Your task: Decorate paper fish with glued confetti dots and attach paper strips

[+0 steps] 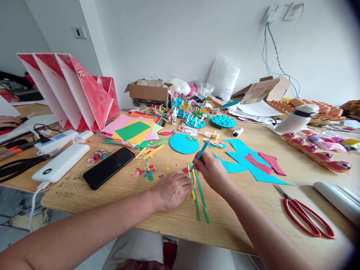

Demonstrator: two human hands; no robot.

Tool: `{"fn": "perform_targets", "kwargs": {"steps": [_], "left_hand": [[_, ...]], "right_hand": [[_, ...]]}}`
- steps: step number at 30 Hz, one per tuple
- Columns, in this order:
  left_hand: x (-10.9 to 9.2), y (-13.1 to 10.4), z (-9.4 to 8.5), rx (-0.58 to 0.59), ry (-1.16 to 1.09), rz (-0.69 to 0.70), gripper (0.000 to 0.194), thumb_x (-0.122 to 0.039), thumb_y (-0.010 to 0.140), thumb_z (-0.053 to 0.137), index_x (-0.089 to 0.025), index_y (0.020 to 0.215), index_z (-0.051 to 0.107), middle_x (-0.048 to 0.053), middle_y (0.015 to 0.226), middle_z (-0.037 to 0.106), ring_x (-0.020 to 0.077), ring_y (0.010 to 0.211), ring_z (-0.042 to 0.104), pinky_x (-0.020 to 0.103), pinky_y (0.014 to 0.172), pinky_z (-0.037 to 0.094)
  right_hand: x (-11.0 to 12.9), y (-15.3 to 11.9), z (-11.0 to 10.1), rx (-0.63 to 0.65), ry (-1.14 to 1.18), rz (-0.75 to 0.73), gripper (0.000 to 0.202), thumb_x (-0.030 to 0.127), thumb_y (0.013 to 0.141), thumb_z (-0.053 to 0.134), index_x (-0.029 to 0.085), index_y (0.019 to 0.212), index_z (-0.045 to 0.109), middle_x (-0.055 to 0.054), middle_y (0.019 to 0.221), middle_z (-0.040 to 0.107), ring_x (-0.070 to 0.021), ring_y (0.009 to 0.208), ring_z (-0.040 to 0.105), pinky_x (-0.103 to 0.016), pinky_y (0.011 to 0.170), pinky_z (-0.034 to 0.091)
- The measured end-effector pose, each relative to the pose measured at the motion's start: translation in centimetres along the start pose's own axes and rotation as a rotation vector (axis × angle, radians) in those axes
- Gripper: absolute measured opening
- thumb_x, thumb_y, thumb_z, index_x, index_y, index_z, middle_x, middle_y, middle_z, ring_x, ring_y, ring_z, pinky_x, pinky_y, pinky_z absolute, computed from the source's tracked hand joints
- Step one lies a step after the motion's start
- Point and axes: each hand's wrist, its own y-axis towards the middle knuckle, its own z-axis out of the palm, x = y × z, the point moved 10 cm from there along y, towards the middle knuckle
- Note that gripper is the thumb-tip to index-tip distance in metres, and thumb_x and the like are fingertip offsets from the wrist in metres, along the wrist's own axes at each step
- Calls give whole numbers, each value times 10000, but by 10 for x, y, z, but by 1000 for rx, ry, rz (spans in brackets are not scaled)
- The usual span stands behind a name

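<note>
My right hand (213, 171) grips a blue pen (200, 153), its tip pointing down at the strips. My left hand (172, 192) rests on the table, its fingertips pinning narrow green and yellow paper strips (201, 193). A small red paper piece (186, 170) shows beside the strips' upper ends, partly covered. Beyond my hands lies a blue paper circle (184, 144) with a small green decorated piece (191, 138) on it. Loose colored paper dots (149, 172) are scattered left of my left hand.
Red-handled scissors (305, 221) lie at right, near blue paper offcuts (242, 157). Left are a black phone (109, 167), a white power bank (61, 161) and stacked colored paper (132, 131). A pink-and-white file rack (92, 97) stands behind. Another person's hand (9, 122) shows far left.
</note>
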Motion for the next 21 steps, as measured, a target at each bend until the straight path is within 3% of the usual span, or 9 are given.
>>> {"fn": "perform_targets", "kwargs": {"steps": [17,21], "left_hand": [[5,1,-1,9,-38,-67,182,-124,846,373,-133,959,516,69,974,553,184,988,467,331,866,385],[4,0,-2,28,-65,-63,162,-121,835,385,-137,927,518,62,945,551,176,955,469,321,861,383]], "right_hand": [[8,-25,1,45,106,3,53,228,791,382,214,779,432,-10,655,626,-157,596,586,-247,541,397],[11,-35,-8,20,121,-10,76,253,802,393,205,784,448,-8,637,613,-156,583,579,-257,537,415]]}}
